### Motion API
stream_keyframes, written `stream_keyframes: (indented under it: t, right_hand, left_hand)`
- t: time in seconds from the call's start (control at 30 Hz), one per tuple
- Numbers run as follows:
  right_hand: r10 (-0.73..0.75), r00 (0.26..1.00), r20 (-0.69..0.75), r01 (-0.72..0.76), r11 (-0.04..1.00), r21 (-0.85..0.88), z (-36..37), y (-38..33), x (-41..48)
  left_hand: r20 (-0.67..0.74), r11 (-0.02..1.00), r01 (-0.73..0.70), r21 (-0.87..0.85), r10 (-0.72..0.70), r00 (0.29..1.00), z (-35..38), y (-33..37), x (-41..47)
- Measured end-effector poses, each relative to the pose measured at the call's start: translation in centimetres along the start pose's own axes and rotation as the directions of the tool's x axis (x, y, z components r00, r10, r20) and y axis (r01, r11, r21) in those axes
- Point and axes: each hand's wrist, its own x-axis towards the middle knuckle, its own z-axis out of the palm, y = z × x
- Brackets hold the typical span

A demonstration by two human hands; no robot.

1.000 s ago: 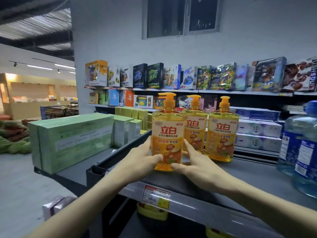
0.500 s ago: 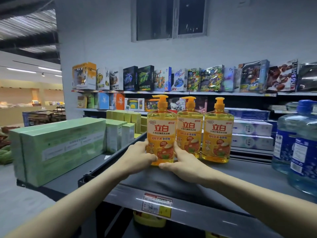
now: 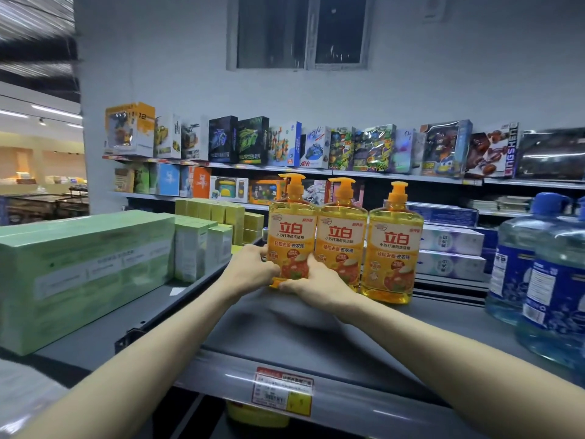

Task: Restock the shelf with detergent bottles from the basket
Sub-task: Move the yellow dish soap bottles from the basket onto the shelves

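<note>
We see both arms stretched forward over the front edge of the shelf (image 3: 300,337). The left hand (image 3: 253,267) and right hand (image 3: 316,285) clasp the base of the leftmost detergent bottle (image 3: 292,232), fingers curled round its lower sides. It stands upright toward the shelf's back edge, touching the middle bottle (image 3: 342,239); a third bottle (image 3: 394,251) stands just beside that one. Water jugs (image 3: 538,274) crowd the right edge.

- Grey shelf (image 3: 275,331) in front of me, mid-frame, with a price tag (image 3: 281,391) on its front rail.
- Three yellow detergent bottles (image 3: 341,236) stand upright at centre, side by side.
- Green boxes (image 3: 85,267) at left; water jugs (image 3: 550,280) at right edge.
</note>
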Motion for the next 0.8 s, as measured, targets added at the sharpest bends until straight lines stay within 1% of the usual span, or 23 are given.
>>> stream_keyframes:
  t: [0.1, 0.2, 0.33, 0.47, 0.63, 0.73, 0.8]
  right_hand:
    - [0.021, 1.0, -0.011, -0.021, 1.0, -0.02, 0.0, 0.0, 0.6]
    - [0.031, 0.999, -0.028, -0.032, 0.999, -0.024, 0.1, 0.1, 0.9]
    - [0.035, 0.999, -0.027, -0.036, 0.999, -0.036, 0.3, 0.0, 1.1]
    - [0.048, 0.998, -0.045, -0.05, 0.997, -0.052, 0.2, 0.1, 1.3]
    - [0.042, 0.998, -0.035, -0.045, 0.997, -0.068, 0.5, -0.1, 1.5]
    - [0.066, 0.997, -0.037, -0.069, 0.993, -0.091, 0.5, -0.2, 1.2]
    - [0.086, 0.996, -0.01, -0.086, 0.987, -0.134, 0.3, -0.2, 0.8]
  left_hand:
    - [0.0, 1.0, -0.01, 0.026, 0.01, 1.0, 0.3, 0.0, 0.2]
    - [0.036, 0.999, 0.01, 0.035, -0.011, 0.999, 0.5, -0.1, 0.6]
    - [0.069, 0.998, 0.003, 0.066, -0.007, 0.998, 0.7, -0.1, 0.9]
    - [0.094, 0.999, 0.006, 0.033, -0.009, 0.996, 0.8, -1.2, 1.6]
    - [0.095, 0.999, -0.026, 0.02, 0.024, 0.995, 0.8, -1.5, 1.5]
    - [0.109, 0.997, -0.054, 0.059, 0.047, 0.993, 0.9, -1.2, 1.3]
    - [0.146, 0.991, -0.053, 0.123, 0.035, 0.989, 0.7, -1.0, 1.2]
